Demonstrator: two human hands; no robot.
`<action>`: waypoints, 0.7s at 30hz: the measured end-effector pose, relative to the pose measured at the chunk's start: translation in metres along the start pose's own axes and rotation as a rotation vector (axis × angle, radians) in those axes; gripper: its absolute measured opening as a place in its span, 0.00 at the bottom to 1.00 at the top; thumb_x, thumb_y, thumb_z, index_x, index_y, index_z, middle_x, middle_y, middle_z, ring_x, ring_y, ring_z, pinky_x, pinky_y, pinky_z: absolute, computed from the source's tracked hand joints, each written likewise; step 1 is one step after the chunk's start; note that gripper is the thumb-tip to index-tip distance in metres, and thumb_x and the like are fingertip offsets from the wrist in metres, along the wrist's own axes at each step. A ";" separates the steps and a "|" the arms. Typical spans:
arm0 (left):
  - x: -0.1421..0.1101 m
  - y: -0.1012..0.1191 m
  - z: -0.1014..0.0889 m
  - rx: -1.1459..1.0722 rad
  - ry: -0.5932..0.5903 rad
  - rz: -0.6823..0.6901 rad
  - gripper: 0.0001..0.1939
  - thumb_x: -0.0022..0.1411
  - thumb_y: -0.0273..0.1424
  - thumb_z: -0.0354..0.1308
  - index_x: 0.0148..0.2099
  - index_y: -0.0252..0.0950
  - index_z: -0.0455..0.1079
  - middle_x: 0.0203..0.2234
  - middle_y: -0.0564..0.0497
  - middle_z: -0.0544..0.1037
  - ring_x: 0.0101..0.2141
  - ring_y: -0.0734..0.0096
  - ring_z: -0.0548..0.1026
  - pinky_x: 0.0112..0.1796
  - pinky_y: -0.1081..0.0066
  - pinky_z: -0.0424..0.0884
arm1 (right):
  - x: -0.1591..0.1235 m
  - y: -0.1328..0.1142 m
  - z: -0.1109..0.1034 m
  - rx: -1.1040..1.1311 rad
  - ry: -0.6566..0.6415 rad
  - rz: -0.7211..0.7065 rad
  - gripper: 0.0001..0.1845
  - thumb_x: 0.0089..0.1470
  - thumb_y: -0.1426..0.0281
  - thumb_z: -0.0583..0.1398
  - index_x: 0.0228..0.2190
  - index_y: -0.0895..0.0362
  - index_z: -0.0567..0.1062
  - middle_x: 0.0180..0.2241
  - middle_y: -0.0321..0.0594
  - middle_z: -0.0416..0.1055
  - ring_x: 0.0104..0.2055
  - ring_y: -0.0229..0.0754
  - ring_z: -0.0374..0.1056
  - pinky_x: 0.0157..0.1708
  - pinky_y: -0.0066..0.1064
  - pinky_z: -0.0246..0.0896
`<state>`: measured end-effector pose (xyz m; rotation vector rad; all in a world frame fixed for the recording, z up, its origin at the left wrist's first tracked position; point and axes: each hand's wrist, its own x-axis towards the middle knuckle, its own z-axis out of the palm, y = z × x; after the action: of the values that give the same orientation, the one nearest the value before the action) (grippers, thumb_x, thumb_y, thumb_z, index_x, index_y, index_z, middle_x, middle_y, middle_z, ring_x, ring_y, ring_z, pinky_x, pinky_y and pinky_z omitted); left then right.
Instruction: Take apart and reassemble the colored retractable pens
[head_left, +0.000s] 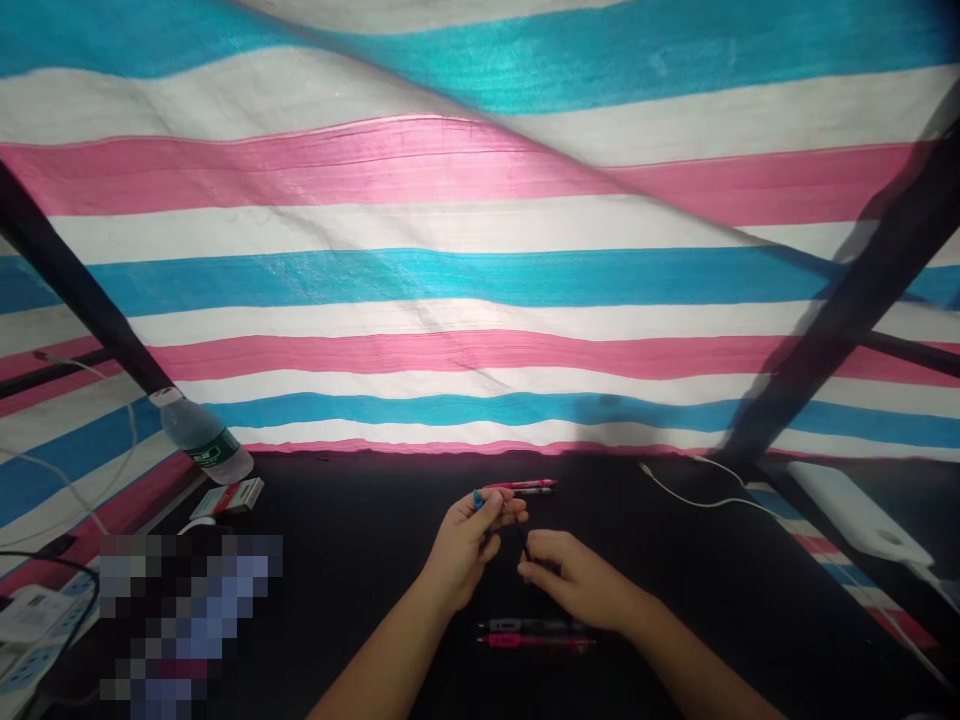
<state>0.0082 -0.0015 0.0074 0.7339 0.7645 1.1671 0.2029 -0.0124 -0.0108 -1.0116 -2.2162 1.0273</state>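
On a dark tabletop (360,540), my left hand (465,550) pinches a small pen part with a blue tip (477,498). My right hand (577,580) pinches a thin black pen part (523,545), its end close to the fingers of my left hand. Beyond my hands lie a pink pen and a black pen (521,487), side by side. A second such pair, a black pen (529,625) and a pink pen (534,641), lies nearer, below my wrists. My fingers hide much of what each hand holds.
A striped tarp (450,280) and dark frame bars (862,310) stand behind the table. A water bottle (202,440), a small box (226,497), a white cable (705,495), a white flat device (855,510) and a power strip (30,640) sit around the edges. A pixelated patch (187,620) covers the lower left.
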 end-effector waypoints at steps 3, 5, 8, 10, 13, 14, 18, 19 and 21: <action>-0.001 -0.002 0.002 0.076 -0.004 0.033 0.18 0.59 0.41 0.72 0.43 0.32 0.79 0.37 0.37 0.84 0.40 0.57 0.83 0.18 0.79 0.48 | 0.000 -0.001 -0.001 -0.002 0.002 0.011 0.17 0.67 0.68 0.58 0.25 0.56 0.68 0.29 0.33 0.68 0.31 0.38 0.66 0.32 0.29 0.57; -0.001 -0.002 0.003 0.106 0.006 0.046 0.19 0.58 0.42 0.72 0.43 0.31 0.79 0.36 0.37 0.84 0.39 0.57 0.83 0.18 0.79 0.48 | 0.000 -0.002 -0.001 -0.003 0.004 0.017 0.18 0.67 0.68 0.58 0.24 0.56 0.68 0.28 0.33 0.68 0.31 0.38 0.66 0.32 0.29 0.57; -0.001 -0.001 0.004 0.115 0.017 0.057 0.20 0.57 0.43 0.72 0.42 0.32 0.78 0.37 0.37 0.84 0.38 0.56 0.83 0.18 0.78 0.47 | 0.000 -0.002 -0.002 0.005 0.010 0.020 0.18 0.68 0.67 0.58 0.25 0.56 0.69 0.28 0.33 0.67 0.31 0.39 0.65 0.33 0.29 0.57; -0.001 0.001 0.005 0.103 0.023 0.062 0.20 0.57 0.44 0.72 0.42 0.32 0.78 0.37 0.37 0.84 0.39 0.56 0.83 0.18 0.78 0.47 | 0.000 -0.002 -0.002 0.018 0.015 0.021 0.18 0.68 0.67 0.57 0.25 0.56 0.69 0.28 0.32 0.67 0.31 0.39 0.65 0.32 0.29 0.56; -0.002 0.003 0.005 0.080 0.023 0.069 0.20 0.57 0.44 0.72 0.41 0.33 0.77 0.37 0.37 0.84 0.40 0.56 0.82 0.18 0.78 0.47 | 0.000 -0.001 -0.001 0.037 0.021 0.020 0.18 0.68 0.66 0.57 0.25 0.56 0.70 0.28 0.32 0.67 0.31 0.38 0.65 0.32 0.29 0.56; -0.002 0.003 0.005 0.074 0.017 0.071 0.19 0.58 0.44 0.72 0.41 0.33 0.77 0.37 0.37 0.84 0.40 0.56 0.82 0.18 0.78 0.47 | 0.000 0.000 -0.001 0.040 0.022 0.019 0.18 0.68 0.66 0.57 0.26 0.56 0.70 0.28 0.32 0.66 0.31 0.38 0.65 0.32 0.29 0.56; -0.003 0.003 0.005 0.073 -0.001 0.068 0.18 0.59 0.43 0.71 0.41 0.34 0.78 0.37 0.39 0.84 0.40 0.58 0.82 0.18 0.78 0.47 | 0.001 0.002 0.000 0.055 0.023 0.025 0.17 0.68 0.67 0.57 0.25 0.56 0.69 0.27 0.31 0.66 0.30 0.38 0.63 0.31 0.28 0.55; -0.002 0.002 0.004 0.080 -0.004 0.070 0.17 0.59 0.43 0.71 0.41 0.34 0.78 0.37 0.39 0.84 0.39 0.59 0.82 0.18 0.78 0.47 | 0.001 0.003 0.001 0.057 0.023 0.024 0.17 0.68 0.67 0.58 0.25 0.56 0.69 0.27 0.31 0.66 0.30 0.38 0.63 0.31 0.28 0.54; -0.002 0.002 0.004 0.108 -0.007 0.086 0.17 0.60 0.43 0.70 0.41 0.33 0.78 0.37 0.39 0.84 0.37 0.62 0.81 0.18 0.78 0.47 | 0.001 0.003 0.001 0.055 0.024 0.022 0.18 0.68 0.67 0.58 0.25 0.56 0.69 0.27 0.31 0.66 0.30 0.38 0.63 0.31 0.28 0.54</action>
<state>0.0099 -0.0033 0.0112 0.8677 0.8017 1.2064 0.2032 -0.0108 -0.0135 -1.0206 -2.1504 1.0745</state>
